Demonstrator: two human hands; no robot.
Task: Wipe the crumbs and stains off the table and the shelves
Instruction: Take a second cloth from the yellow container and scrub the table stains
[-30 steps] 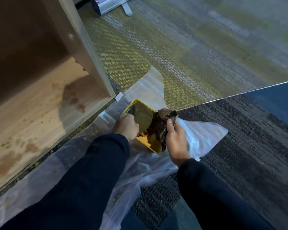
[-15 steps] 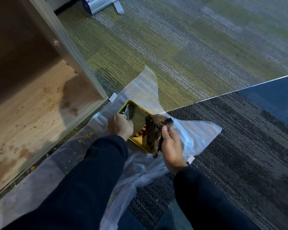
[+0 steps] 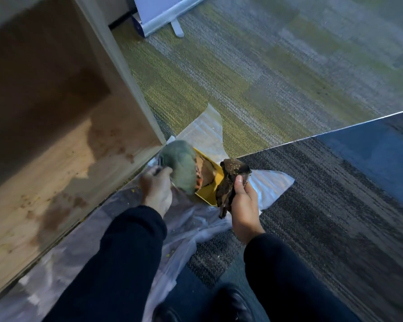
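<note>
The yellow tray (image 3: pixel 208 191) lies on the plastic sheet (image 3: pixel 269 189) spread over the carpet (image 3: pixel 254 73), just off the front corner of the wooden shelf (image 3: pixel 44 182), and serves as the reference point here. The left hand (image 3: pixel 155 190) is at the tray's shelf-side edge, fingers curled around a small dark object; motion blur prevents identifying that object. A grey-green blurred mass (image 3: pixel 180 167), probably a cloth or sponge, covers the tray's shelf-side half directly above the left hand; whether the hand holds it cannot be determined. The right hand (image 3: pixel 243 203) is at the tray's opposite edge, thumb and fingers clamped on a crumpled, brown-soiled rag (image 3: pixel 229 182) that hangs down alongside the tray rim. Inside the tray, brown and orange residue is visible on the exposed floor. The shelf board, on the far side of the left hand from the tray, carries brown stains (image 3: pixel 58 208) near its front edge and scattered dark specks further in. Yellow crumbs (image 3: pixel 135 189) lie on the sheet between the tray and the shelf edge. Both forearms wear dark sleeves (image 3: pixel 130 252). A reflective panel (image 3: pixel 370 159) extends across the carpet beyond the tray's right-hand side. A banner stand base (image 3: pixel 163 22) sits on the carpet well beyond the tray.
</note>
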